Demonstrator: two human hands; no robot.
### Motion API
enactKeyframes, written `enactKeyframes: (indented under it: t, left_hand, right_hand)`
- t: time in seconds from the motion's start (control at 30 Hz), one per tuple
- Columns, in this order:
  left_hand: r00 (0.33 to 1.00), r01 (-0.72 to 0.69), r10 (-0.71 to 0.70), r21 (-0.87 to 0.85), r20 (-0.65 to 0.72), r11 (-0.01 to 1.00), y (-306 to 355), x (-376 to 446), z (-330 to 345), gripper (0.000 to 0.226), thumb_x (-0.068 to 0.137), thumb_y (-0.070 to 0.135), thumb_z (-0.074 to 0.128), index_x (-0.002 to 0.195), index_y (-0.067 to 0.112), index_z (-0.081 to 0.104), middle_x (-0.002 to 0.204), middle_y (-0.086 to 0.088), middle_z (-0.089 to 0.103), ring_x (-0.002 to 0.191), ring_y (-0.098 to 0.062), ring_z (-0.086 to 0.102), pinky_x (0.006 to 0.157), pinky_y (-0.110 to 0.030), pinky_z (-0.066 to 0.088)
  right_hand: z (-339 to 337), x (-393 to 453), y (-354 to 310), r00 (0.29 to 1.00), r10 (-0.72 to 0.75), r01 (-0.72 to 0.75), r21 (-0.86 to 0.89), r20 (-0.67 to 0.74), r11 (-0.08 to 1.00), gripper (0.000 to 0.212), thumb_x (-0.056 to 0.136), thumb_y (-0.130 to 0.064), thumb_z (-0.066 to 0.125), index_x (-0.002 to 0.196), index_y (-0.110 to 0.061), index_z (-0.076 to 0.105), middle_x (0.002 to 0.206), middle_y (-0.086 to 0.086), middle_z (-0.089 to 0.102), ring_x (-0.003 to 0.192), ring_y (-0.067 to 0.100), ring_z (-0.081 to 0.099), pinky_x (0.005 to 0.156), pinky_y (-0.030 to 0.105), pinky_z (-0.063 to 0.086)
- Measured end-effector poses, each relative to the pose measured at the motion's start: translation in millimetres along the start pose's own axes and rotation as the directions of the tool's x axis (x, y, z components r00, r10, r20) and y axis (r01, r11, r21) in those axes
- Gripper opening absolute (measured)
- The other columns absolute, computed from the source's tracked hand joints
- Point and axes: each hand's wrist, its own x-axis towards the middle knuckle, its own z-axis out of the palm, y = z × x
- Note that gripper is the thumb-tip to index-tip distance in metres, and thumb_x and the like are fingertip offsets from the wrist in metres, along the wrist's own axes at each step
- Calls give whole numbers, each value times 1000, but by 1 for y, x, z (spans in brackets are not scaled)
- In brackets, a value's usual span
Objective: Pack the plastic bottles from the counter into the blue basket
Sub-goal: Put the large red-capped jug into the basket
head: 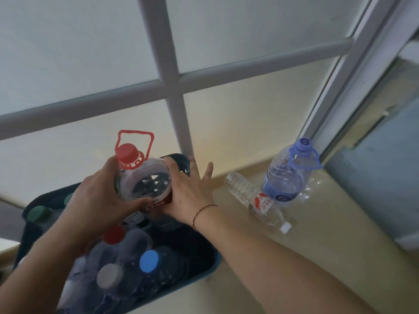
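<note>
Basket [215, 261] on desk [317, 245] at left, bottles inside; right of it a lying bottle [254, 196], upright jug [288, 175] just behind.

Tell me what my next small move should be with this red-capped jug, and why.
Probably lower the red-capped jug into the blue basket: both the left hand and right hand hold it right above the bottles already packed, and two bottles on the counter wait.

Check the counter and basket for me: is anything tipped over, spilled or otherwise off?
One small clear bottle lies on its side on the counter, leaning against the upright blue-handled bottle. No spill shows. Both hands, left hand and right hand, hold the red-capped jug over the crowded blue basket.
</note>
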Motion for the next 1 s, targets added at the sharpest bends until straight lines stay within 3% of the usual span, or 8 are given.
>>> enactKeyframes:
  t: [0.2, 0.3, 0.37, 0.47, 0.6, 0.77, 0.87, 1.0]
  left_hand:
    - [1000, 19, -19, -23, 13, 1000, 8, -5, 6, 93, 61, 45, 87, 136, 15, 40, 106, 0, 61, 72, 4, 49, 60, -14, 37]
    - [996, 92, -91, -65, 23, 994, 5, -25, 4, 109, 57, 57, 77, 149, 22, 30, 136, -10, 59, 103, -25, 66, 83, -42, 58]
    - [988, 125, -131, -68, -77, 990, -2, -43, 8, 107, 59, 58, 72, 153, 34, 27, 149, -14, 50, 125, -38, 57, 98, -60, 50]
    - [941, -89, -2, -252, -338, 964, -7, -68, 16, 65, 76, 43, 73, 130, 58, 39, 137, -1, 57, 122, -8, 54, 100, -34, 52]
    - [769, -500, 353, -157, -533, 852, 35, -93, 23, 24, 99, 42, 52, 108, 21, 61, 114, 3, 64, 113, -6, 59, 98, -25, 45]
    - [600, -796, 734, -150, -317, 586, 131, -90, 90, 12, 84, 23, 74, 93, 17, 79, 98, 3, 74, 94, -18, 68, 85, -30, 54]
    - [689, -713, 724, -160, 21, 683, 168, -66, 152, 45, 85, 37, 68, 127, 22, 60, 129, 4, 60, 121, -19, 54, 96, -37, 53]
    - [798, -531, 513, -33, 318, 847, 176, -30, 213, 92, 79, 32, 76, 154, 24, 24, 164, -3, 20, 154, -28, 10, 125, -43, 18]
  right_hand:
    - [-15, -5, 15, 992, -50, 38, 104, 119, 994, 87, 79, -57, 66, 146, -33, 15, 134, 6, 58, 134, 37, 39, 111, 63, 22]
    - [-30, -29, 39, 985, -142, 113, 257, 98, 960, 54, 87, -41, 66, 134, -25, 47, 118, 2, 68, 107, 22, 63, 95, 40, 50]
    - [-36, -54, 62, 985, -163, 173, 401, -58, 900, 32, 89, -30, 67, 119, -19, 64, 107, -3, 72, 97, 10, 67, 88, 25, 53]
    - [-22, -99, 116, 929, 83, 101, 464, -361, 880, 11, 86, -17, 69, 97, -17, 71, 89, -8, 72, 82, 2, 66, 76, 18, 53]
    - [12, -146, 193, 873, 412, -388, 141, -261, 911, 39, 80, -40, 69, 114, -23, 61, 111, -1, 64, 99, 22, 61, 75, 35, 54]
    - [33, -156, 228, 844, 535, -535, -4, 13, 845, 63, 85, -51, 52, 142, -29, 38, 114, 5, 64, 101, 27, 57, 84, 40, 46]
    - [34, -156, 236, 863, 504, -502, -178, -34, 846, 65, 76, -51, 30, 131, -26, 56, 94, 3, 72, 91, 28, 62, 84, 43, 40]
    - [6, -166, 232, 928, 350, -365, -131, -125, 922, 48, 82, -55, 37, 106, -26, 67, 84, -3, 72, 82, 25, 64, 89, 47, 35]
